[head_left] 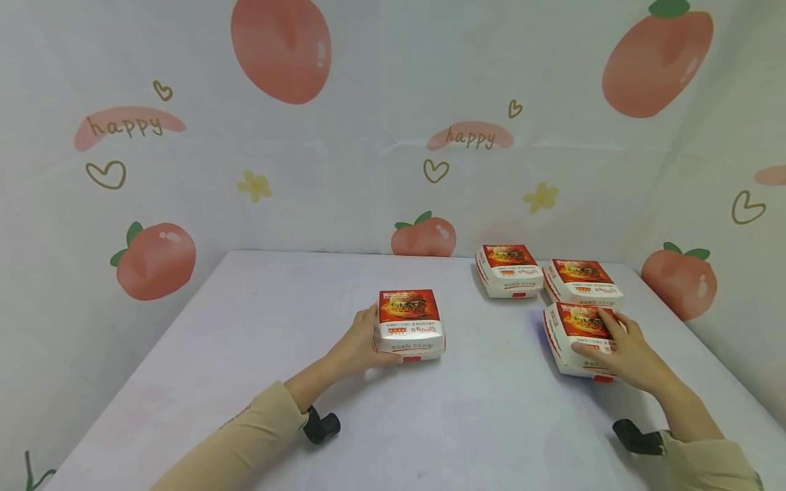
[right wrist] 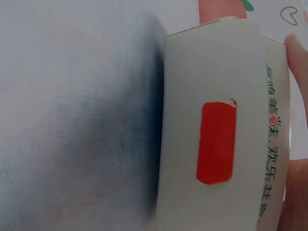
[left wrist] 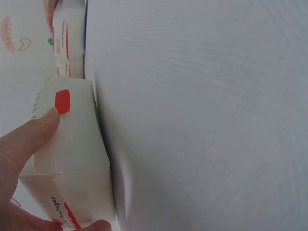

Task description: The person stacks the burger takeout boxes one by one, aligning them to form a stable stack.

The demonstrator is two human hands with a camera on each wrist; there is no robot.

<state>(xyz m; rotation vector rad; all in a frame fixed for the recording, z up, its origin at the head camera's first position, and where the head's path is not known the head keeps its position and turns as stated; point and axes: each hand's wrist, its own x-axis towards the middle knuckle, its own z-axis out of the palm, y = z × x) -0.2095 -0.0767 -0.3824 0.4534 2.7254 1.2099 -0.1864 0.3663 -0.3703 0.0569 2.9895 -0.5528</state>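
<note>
My left hand (head_left: 359, 348) grips a red-and-white burger box (head_left: 410, 326) from its left side. In the left wrist view the thumb lies on the box's front panel by a red tab, and other fingertips show at its side. To the right, my right hand (head_left: 629, 351) rests on the lid of another burger box (head_left: 577, 361), thumb and fingers spread over the printed top. The right wrist view shows this box's front panel (right wrist: 216, 77) with its red tab, and a shadow along its lower edge.
Two more burger boxes, one at the back (head_left: 510, 273) and one to its right (head_left: 583, 281), stand behind the right hand's box. All are on a white-covered table (head_left: 258, 307). A printed peach-and-heart curtain (head_left: 344, 170) hangs behind it.
</note>
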